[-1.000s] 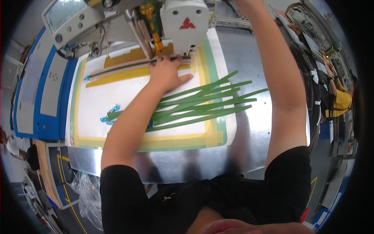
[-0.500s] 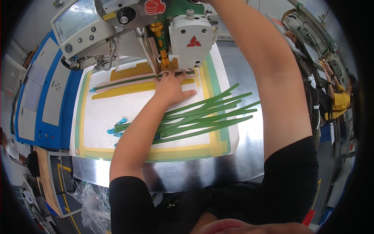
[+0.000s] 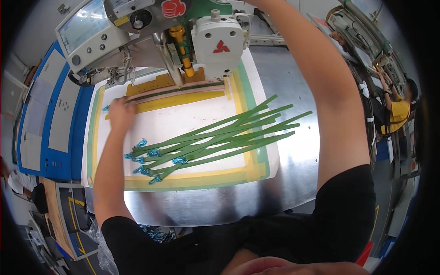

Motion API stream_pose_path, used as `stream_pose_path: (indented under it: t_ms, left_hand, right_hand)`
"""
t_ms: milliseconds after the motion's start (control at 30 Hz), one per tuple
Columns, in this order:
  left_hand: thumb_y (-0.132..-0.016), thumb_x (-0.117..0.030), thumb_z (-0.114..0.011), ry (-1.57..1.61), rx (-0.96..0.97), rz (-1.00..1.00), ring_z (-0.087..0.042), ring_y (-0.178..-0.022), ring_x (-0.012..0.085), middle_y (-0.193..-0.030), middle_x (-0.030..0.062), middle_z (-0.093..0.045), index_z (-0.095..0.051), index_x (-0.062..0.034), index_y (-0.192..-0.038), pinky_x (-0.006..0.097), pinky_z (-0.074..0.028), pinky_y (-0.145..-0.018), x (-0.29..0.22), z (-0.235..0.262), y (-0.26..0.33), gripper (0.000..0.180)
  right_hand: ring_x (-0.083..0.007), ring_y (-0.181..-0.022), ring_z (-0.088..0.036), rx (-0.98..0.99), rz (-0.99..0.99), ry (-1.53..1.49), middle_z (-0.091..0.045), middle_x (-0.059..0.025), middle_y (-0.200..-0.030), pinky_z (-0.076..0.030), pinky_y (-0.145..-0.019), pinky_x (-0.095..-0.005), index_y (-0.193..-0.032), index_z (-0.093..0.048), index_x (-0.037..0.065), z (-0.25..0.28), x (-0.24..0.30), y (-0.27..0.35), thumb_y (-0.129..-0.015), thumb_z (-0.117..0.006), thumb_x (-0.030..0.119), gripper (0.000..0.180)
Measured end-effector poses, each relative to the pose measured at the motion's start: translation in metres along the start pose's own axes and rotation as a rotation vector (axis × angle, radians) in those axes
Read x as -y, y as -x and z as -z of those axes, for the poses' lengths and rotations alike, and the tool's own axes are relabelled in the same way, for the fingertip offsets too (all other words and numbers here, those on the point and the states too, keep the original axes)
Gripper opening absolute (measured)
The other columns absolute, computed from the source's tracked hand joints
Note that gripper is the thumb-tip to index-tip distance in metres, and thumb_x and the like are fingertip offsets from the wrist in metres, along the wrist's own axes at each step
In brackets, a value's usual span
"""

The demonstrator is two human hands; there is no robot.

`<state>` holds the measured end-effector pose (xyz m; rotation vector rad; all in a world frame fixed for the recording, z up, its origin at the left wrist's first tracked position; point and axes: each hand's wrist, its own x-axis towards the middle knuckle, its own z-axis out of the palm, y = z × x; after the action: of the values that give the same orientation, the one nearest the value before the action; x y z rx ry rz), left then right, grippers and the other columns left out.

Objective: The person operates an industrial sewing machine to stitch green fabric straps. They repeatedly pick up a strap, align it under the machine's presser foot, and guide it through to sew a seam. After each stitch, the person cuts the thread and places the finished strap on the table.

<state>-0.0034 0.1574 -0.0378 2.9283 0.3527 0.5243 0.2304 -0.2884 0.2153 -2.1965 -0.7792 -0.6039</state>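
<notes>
My left hand (image 3: 121, 113) lies flat on the left end of a yellow strip (image 3: 169, 101) on a white template board (image 3: 183, 137) edged in yellow and green. Just beyond the strip stands an industrial sewing machine head (image 3: 215, 41). A fan of several long green straps (image 3: 215, 137) with blue clips at their left ends lies across the board, to the right of my left forearm. My right arm reaches up past the machine head, and its hand is out of the picture.
The board rests on a shiny metal table (image 3: 284, 183). A control panel with a screen (image 3: 87, 32) is at the upper left, above a blue cabinet (image 3: 46, 119). A person in a yellow shirt (image 3: 398, 107) works at the far right.
My left hand has slid left along the yellow strip, from under the machine head to the strip's left end. The camera has come closer to the board.
</notes>
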Motion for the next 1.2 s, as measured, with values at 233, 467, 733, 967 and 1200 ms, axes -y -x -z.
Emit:
stream_pose_path:
  t_ms: [233, 467, 733, 967, 1200]
  left_hand:
    - [-0.102, -0.050, -0.059, -0.168, 0.068, 0.224, -0.058, -0.129, 0.0429, -0.139, 0.0255, -0.060, -0.060, -0.0070, -0.142, 0.053, -0.049, -0.105, 0.113, 0.004, 0.006, 0.059]
    - [-0.103, -0.046, -0.061, -0.121, 0.143, 0.261, -0.068, -0.107, 0.0467, -0.112, 0.0253, -0.072, -0.065, -0.0020, -0.121, 0.051, -0.052, -0.095, 0.135, -0.008, -0.039, 0.048]
    - [-0.106, -0.026, -0.063, 0.655, -0.220, 0.264, -0.055, -0.075, 0.0138, -0.093, 0.0041, -0.067, -0.066, -0.0043, -0.130, 0.029, -0.046, -0.071, 0.119, 0.065, -0.018, 0.032]
    - [-0.109, -0.015, -0.059, 1.052, -0.333, 0.310, -0.039, -0.071, 0.0058, -0.086, -0.0020, -0.049, -0.062, -0.0012, -0.131, 0.025, -0.035, -0.065, 0.112, 0.135, 0.129, 0.026]
    - [-0.107, -0.008, -0.059, 1.221, -0.402, 0.395, -0.047, -0.068, 0.0065, -0.084, 0.0002, -0.057, -0.056, -0.0006, -0.132, 0.025, -0.043, -0.069, 0.122, 0.154, 0.263, 0.027]
  right_hand:
    - [-0.0079, -0.056, -0.043, 0.040, -0.630, -0.269, -0.053, 0.0034, -0.070, -0.032, -0.048, -0.0292, -0.105, -0.072, 0.009, 0.011, -0.061, 0.127, -0.093, -0.075, 0.032, 0.026]
    - [-0.0122, -0.074, -0.055, 0.482, -0.847, -0.252, -0.063, -0.0012, -0.083, -0.044, -0.063, -0.0304, -0.102, -0.072, 0.006, -0.008, -0.060, 0.276, -0.091, -0.075, 0.030, 0.026]
    - [-0.0171, -0.095, -0.060, 0.588, -0.696, -0.221, -0.064, -0.0068, -0.106, -0.050, -0.082, -0.0322, -0.123, -0.065, 0.003, -0.022, -0.029, 0.283, -0.094, -0.070, 0.023, 0.035]
    - [-0.0259, -0.098, -0.064, 0.600, -0.374, -0.111, -0.066, -0.0125, -0.110, -0.052, -0.087, -0.0385, -0.124, -0.064, 0.003, -0.059, -0.024, 0.268, -0.091, -0.070, 0.016, 0.036]
    - [-0.0402, -0.106, -0.065, 0.488, -0.057, 0.053, -0.067, -0.0204, -0.114, -0.053, -0.094, -0.0452, -0.120, -0.065, 0.000, -0.107, 0.004, 0.258, -0.091, -0.068, 0.011, 0.031]
